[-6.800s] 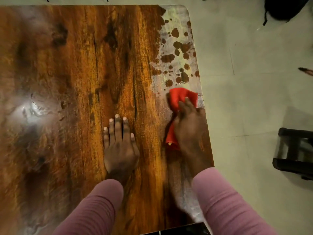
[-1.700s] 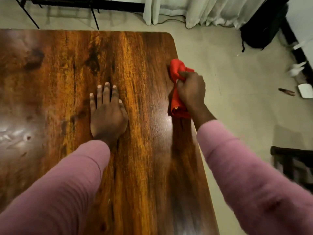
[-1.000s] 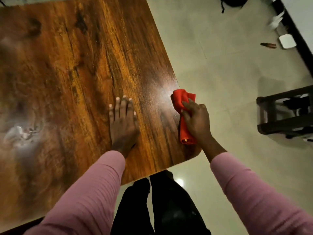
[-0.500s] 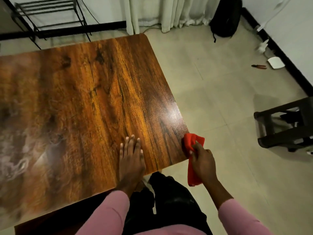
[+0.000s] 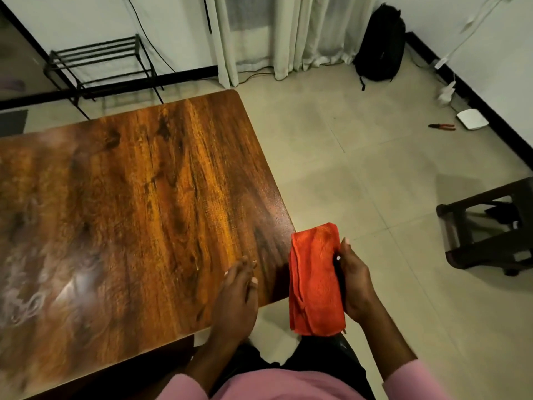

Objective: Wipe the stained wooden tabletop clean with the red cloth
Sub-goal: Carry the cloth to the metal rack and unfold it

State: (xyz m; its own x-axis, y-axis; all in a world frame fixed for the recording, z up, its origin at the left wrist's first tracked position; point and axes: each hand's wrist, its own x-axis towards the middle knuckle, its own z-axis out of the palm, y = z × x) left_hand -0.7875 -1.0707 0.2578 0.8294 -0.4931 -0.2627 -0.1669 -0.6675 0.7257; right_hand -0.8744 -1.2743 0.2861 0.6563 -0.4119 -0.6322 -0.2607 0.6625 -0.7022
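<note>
Two hands show at the near right corner of the tabletop [image 5: 129, 197]. The right hand [image 5: 356, 284] grasps the cloth [image 5: 315, 281], which is folded into a long red pad. The pad lies against the palm side of that hand, to its left, with the thumb along its right edge and the fingers hidden behind it. The cloth is off the wood, just beside the table's right edge, above the floor and the person's dark trousers. Its upper end reaches past the fingertips and its lower end hangs below the heel of the hand.

The left hand [image 5: 235, 301] is released, fingers straight and close together, over the near edge of the wood, near the cloth but apart from it. Whether it touches the surface I cannot tell. Pale swirled smears mark the far left of the wood.

On the floor are a backpack [image 5: 380, 44] by the curtain [image 5: 274, 33], a wire rack [image 5: 101, 64], pliers [image 5: 442, 127] and a dark stool [image 5: 490, 223].
</note>
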